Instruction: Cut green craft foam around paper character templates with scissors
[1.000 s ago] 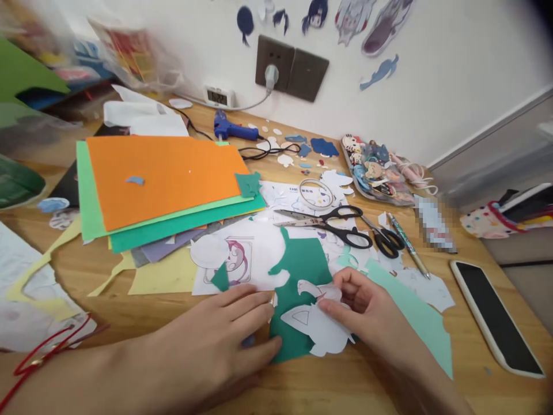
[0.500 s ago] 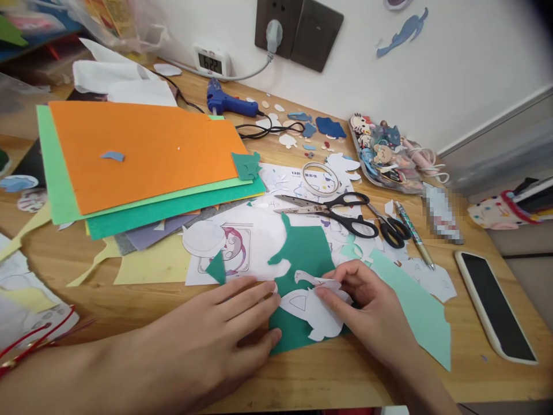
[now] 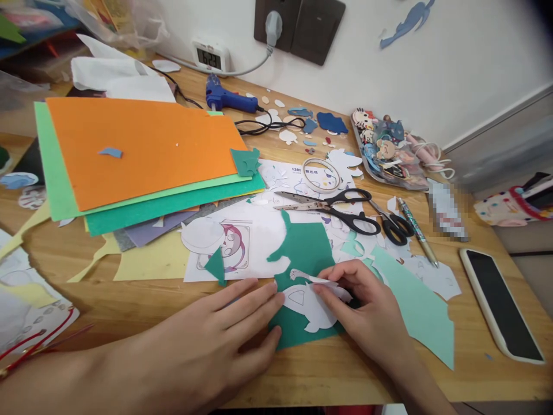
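A white paper cutout (image 3: 317, 311) with a pencil-drawn ear shape lies over a dark green sheet (image 3: 309, 245) at the table's front. My right hand (image 3: 363, 311) pinches the cutout's right side between thumb and fingers, and a narrow strip of it curls upward there. My left hand (image 3: 242, 334) rests with fingers stretched out, its fingertips on the green sheet's left edge beside the cutout. Just above that hand, a small green triangle (image 3: 216, 266) lies on a printed white page (image 3: 254, 242). Part of the cutout is hidden behind my right fingers.
Black-handled scissors (image 3: 352, 213), a tape roll (image 3: 321, 174) and a pen (image 3: 417, 233) lie beyond the hands. Orange sheet (image 3: 147, 155) tops a stack at left. A blue glue gun (image 3: 231, 99) sits near the wall; a phone (image 3: 501, 305) lies at right.
The cutout has shifted slightly up and to the left on the green sheet, still in my right fingers. My left hand stays nearly in place. The clock turned from 6:22 to 6:23.
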Demonstrator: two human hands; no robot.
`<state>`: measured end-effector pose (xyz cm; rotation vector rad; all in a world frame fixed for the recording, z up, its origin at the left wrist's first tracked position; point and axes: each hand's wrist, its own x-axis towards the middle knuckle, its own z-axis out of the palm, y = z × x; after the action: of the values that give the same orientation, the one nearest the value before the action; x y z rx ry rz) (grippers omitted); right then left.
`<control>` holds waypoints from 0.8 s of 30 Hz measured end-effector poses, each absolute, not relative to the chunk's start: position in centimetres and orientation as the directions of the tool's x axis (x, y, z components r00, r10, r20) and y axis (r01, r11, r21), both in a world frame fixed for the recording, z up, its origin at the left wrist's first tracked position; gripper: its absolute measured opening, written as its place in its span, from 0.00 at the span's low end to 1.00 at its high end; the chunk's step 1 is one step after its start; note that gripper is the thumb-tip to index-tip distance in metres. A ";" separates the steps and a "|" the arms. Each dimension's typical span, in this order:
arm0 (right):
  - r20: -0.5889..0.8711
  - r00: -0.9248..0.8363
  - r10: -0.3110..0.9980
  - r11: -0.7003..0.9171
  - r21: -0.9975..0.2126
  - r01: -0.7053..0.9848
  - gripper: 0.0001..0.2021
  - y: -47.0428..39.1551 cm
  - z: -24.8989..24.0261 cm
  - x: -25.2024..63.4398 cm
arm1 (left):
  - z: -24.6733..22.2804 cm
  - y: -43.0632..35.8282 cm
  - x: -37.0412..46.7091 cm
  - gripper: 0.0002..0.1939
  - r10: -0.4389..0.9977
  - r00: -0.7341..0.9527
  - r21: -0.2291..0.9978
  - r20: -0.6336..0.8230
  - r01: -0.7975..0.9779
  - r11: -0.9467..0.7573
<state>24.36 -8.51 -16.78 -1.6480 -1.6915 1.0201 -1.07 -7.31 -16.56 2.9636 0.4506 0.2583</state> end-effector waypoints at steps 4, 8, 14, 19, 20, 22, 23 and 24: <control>-0.029 -0.117 0.993 0.055 -0.759 0.649 0.07 -8.8 -16.9 24.2 | -16.2 -7.1 -0.5 0.19 0.300 0.941 0.148 0.159 0.278 -0.949; 0.180 -0.163 0.970 0.239 -0.578 0.780 0.14 -9.5 -17.2 23.7 | -15.4 -6.5 0.1 0.20 0.302 0.939 0.173 0.165 0.274 -0.946; 0.308 -0.220 0.925 0.351 -0.479 0.804 0.28 -9.9 -17.6 23.8 | -15.1 -6.2 1.1 0.22 0.285 0.946 0.154 0.155 0.262 -0.953; 0.168 -0.113 0.979 0.181 -0.481 0.858 0.29 -9.7 -17.7 24.7 | -15.5 -6.3 1.7 0.18 0.333 0.930 0.199 0.152 0.301 -0.932; 0.150 -0.095 0.984 0.156 -0.475 0.866 0.29 -9.7 -17.7 24.8 | -15.5 -6.3 1.8 0.19 0.356 0.922 0.215 0.151 0.321 -0.923; 0.140 -0.085 0.987 0.141 -0.463 0.875 0.26 -9.6 -17.6 25.2 | -15.4 -6.2 2.0 0.22 0.389 0.909 0.243 0.148 0.348 -0.906; 0.143 -0.089 0.986 0.146 -0.460 0.876 0.23 -9.5 -17.6 25.4 | -15.4 -6.1 2.0 0.24 0.391 0.909 0.255 0.146 0.347 -0.902; 0.145 -0.094 0.985 0.152 -0.461 0.874 0.21 -9.5 -17.5 25.5 | -15.3 -6.0 2.1 0.25 0.389 0.910 0.265 0.141 0.344 -0.901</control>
<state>25.54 -9.47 -17.54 -1.7714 -2.0206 0.3598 2.06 -6.03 -15.32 2.8385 0.5527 0.2791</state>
